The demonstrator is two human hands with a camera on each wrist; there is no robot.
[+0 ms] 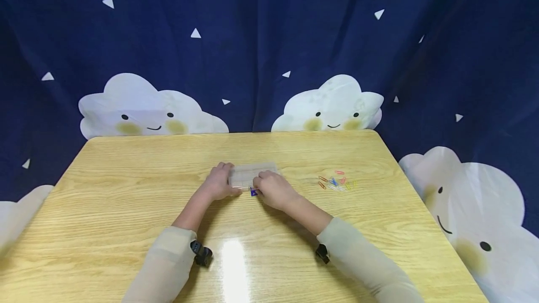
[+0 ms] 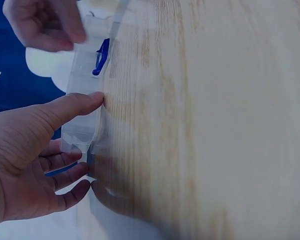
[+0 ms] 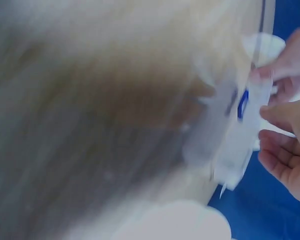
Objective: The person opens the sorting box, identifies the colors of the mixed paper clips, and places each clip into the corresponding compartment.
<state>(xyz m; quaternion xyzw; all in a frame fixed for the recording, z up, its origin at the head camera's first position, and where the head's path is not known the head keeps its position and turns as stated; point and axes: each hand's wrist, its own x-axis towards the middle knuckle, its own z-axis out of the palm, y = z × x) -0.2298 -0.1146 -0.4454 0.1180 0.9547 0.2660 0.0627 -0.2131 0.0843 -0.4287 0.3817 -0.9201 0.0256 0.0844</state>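
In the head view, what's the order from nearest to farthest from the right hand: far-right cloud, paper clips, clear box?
1. Clear box: right at the right hand, mostly to its left.
2. Paper clips: off to its right.
3. Far-right cloud: farther right, beyond the clips.

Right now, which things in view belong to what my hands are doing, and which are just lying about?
Probably part of the job:
Clear plastic box, held by your left hand
Blue piece at its front, beside your right hand

Apparently just lying about:
Loose paper clips, on the table to the right, touched by neither hand, possibly needed later
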